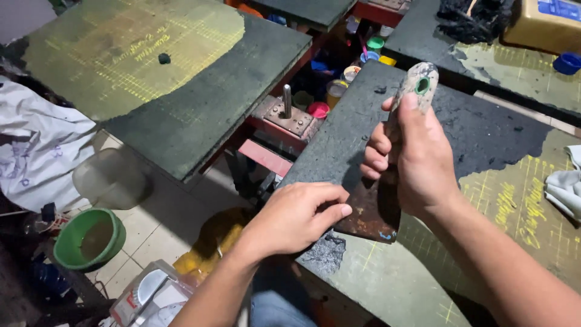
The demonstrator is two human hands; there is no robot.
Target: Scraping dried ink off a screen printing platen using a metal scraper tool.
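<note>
My right hand (413,158) is closed round the paint-crusted handle (417,82) of a scraper. The handle end, with a green spot, points up. The tool's rusty flat blade (369,213) presses down on a dark printing board (484,130). A crust of black residue covers the board's left part, and yellow grid lines show on its right. My left hand (296,215) rests with curled fingers at the board's near left edge, its thumb next to the blade. It holds nothing.
A second board (200,103) with a yellow grid stands to the left, across a gap holding a metal bracket (284,115) and small paint jars (339,85). On the floor at left sits a green bucket (89,239). White cloth (36,145) lies far left, a rag (566,184) far right.
</note>
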